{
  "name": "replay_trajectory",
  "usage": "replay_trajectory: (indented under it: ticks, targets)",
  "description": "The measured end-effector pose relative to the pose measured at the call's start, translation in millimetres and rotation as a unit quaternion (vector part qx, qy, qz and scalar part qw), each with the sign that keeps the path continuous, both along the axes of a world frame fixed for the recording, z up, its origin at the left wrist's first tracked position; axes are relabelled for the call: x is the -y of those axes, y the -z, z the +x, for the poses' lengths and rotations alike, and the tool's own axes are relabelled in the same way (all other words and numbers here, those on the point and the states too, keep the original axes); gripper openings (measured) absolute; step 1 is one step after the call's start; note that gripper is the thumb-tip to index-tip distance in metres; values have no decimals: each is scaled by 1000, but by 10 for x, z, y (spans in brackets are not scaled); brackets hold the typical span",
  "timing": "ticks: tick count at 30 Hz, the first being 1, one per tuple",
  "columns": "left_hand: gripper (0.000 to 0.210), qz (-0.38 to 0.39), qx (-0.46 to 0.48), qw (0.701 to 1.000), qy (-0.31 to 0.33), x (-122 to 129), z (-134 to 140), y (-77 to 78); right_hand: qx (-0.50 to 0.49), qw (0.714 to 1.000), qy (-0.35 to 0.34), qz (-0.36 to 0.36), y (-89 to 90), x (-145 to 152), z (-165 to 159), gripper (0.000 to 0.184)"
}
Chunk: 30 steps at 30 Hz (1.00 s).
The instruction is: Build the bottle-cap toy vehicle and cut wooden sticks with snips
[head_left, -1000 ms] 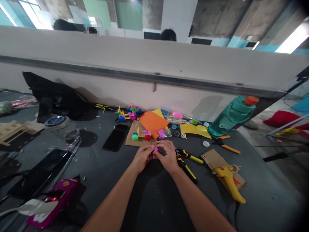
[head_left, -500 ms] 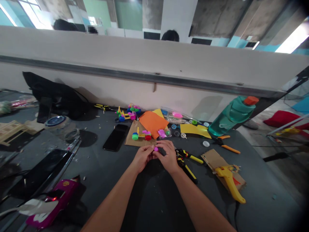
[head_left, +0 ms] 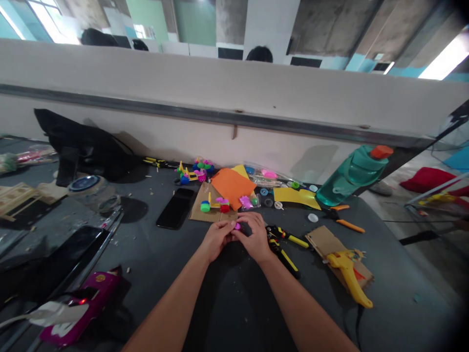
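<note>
A small pink-purple piece (head_left: 238, 226) is pinched between the fingertips of both hands, low over the dark tabletop; its exact kind is mostly hidden. My left hand (head_left: 219, 238) closes on it from the left. From the right, my right hand (head_left: 253, 235) grips it with thumb and fingers. Just beyond the hands, a small toy assembly with a green and a red wheel (head_left: 216, 204) rests on a cardboard sheet (head_left: 198, 213). Pliers with yellow and black handles (head_left: 284, 256) lie right beside my right hand.
A yellow glue gun (head_left: 348, 274) lies on cardboard at the right, near a green bottle (head_left: 353, 173). A black phone (head_left: 176, 209) is left of the hands. Orange foam sheet (head_left: 234, 186) and colourful parts line the wall. A purple power strip (head_left: 84, 310) sits front left.
Almost nothing differs. Both hands stay in the same place around the small pink-purple piece, with only a slight shift of the fingers.
</note>
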<state>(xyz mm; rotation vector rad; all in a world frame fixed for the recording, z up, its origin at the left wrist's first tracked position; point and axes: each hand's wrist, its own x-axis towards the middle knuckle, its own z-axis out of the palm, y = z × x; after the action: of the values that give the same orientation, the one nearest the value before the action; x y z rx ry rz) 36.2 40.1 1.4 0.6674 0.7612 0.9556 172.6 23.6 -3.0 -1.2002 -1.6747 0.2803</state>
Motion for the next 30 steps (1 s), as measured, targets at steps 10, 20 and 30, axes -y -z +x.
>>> replay_trajectory:
  ticks: [10,20,30]
  targets:
    - [25,-1,6,1000,1,-1,2,-15,9,1000,0,5,-2,-3,8,16]
    - [22,4,12,1000,2,-3,-5,11,20,1000,-7,11,16,-6,15,17]
    - [24,-5,7,1000,-6,-7,5,-15,28,1000,-9,8,16,-9,21,17]
